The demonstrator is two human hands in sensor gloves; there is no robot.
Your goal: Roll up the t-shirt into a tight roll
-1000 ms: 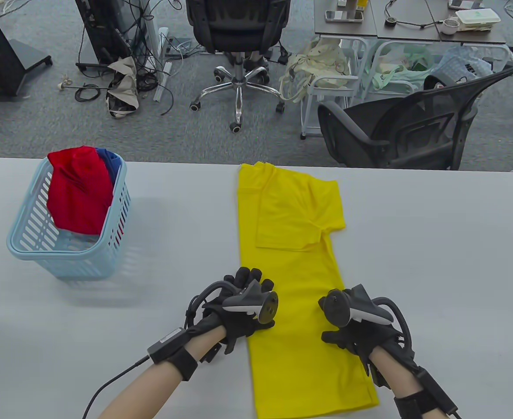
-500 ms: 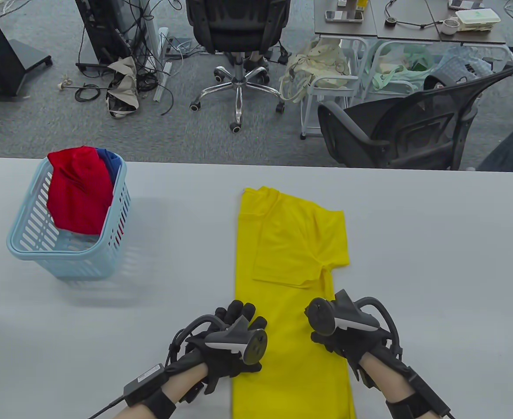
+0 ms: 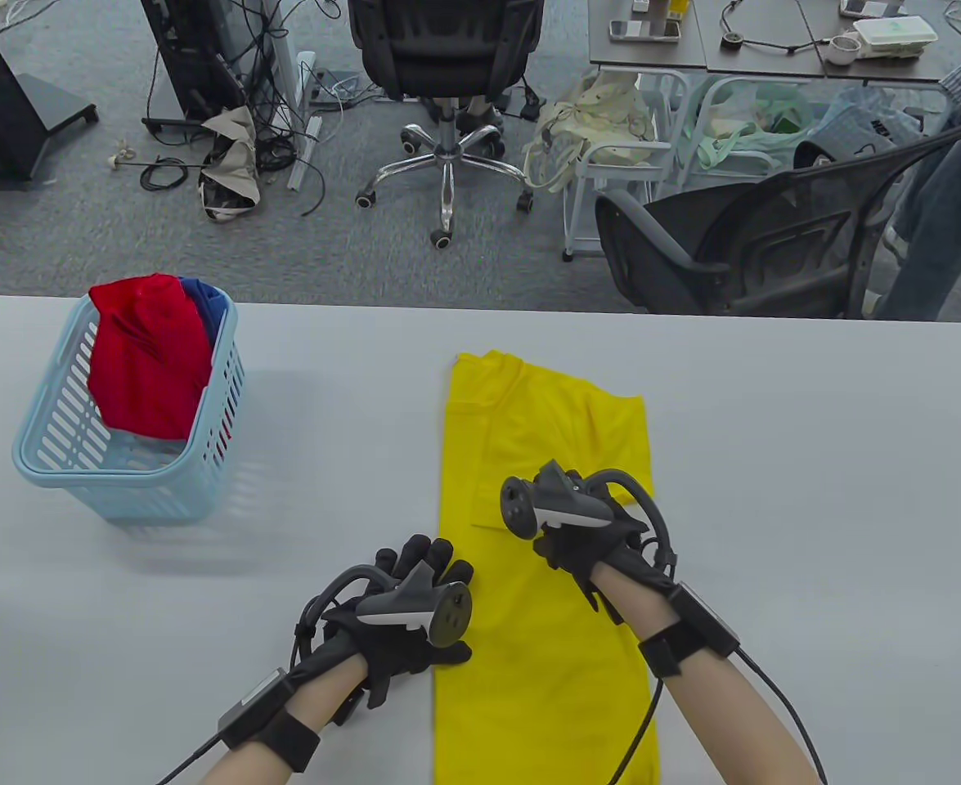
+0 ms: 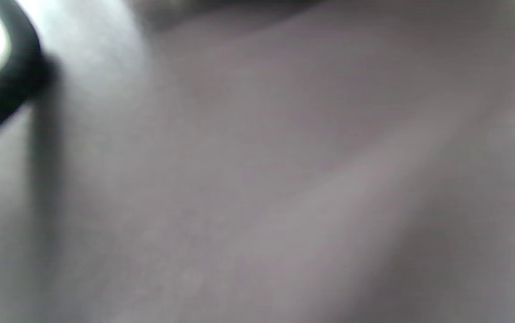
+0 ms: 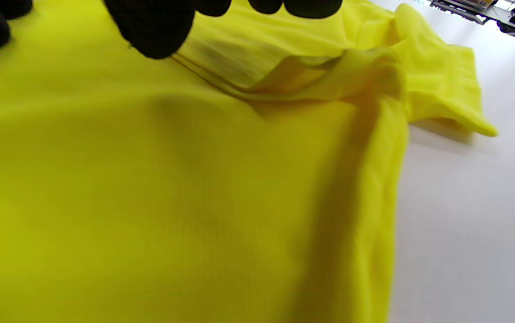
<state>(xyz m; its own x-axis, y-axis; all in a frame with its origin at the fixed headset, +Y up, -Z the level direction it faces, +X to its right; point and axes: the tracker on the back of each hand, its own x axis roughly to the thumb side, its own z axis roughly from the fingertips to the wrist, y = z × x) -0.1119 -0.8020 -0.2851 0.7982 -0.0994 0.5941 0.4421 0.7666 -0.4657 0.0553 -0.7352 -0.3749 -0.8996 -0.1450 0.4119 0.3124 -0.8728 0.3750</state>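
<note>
Both hands shifted: right hand (image 3: 582,536) now mid-shirt (image 3: 545,654), seemingly pressing.

A bright yellow t-shirt (image 3: 545,654) lies flat on the grey table, folded lengthwise into a long narrow strip that runs from mid-table to the near edge. Its sleeves are folded in over the far end, one sleeve (image 5: 437,85) lifting slightly off the table. Nothing is rolled yet.
</note>
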